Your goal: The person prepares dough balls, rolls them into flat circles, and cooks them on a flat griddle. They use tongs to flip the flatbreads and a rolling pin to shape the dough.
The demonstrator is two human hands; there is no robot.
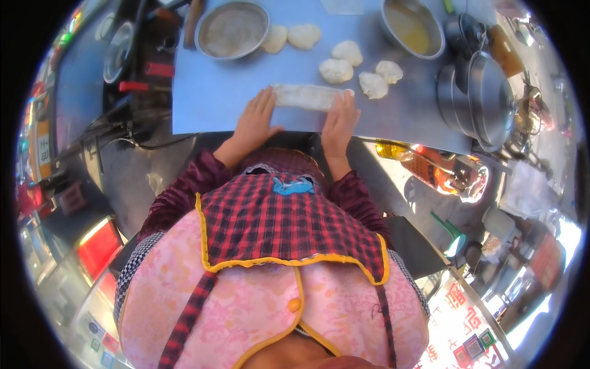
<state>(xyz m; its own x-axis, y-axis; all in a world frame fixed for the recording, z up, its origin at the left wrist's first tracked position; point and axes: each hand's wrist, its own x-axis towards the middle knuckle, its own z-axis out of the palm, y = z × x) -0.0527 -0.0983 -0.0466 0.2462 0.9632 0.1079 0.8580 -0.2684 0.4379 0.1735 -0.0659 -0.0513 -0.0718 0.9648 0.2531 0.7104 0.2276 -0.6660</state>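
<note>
A long, flattened roll of pale dough [304,97] lies crosswise near the front edge of the metal-coloured worktop [216,101]. My left hand [258,110] rests at its left end, fingers stretched forward and fingertips touching the dough. At the right end lies my right hand [341,115], its fingers over the dough's edge. Beyond the roll are several dough pieces: a pair in the middle [336,70], a pair to the right [373,85], and flatter ones [304,37] beside a metal bowl [233,30] at the back left.
A metal bowl of yellow liquid [410,30] stands at the back right. Lidded metal pots [477,99] crowd the worktop's right side. A wooden rod [192,23] lies at the back left corner. Bottles of yellow oil [392,150] are below the right front edge.
</note>
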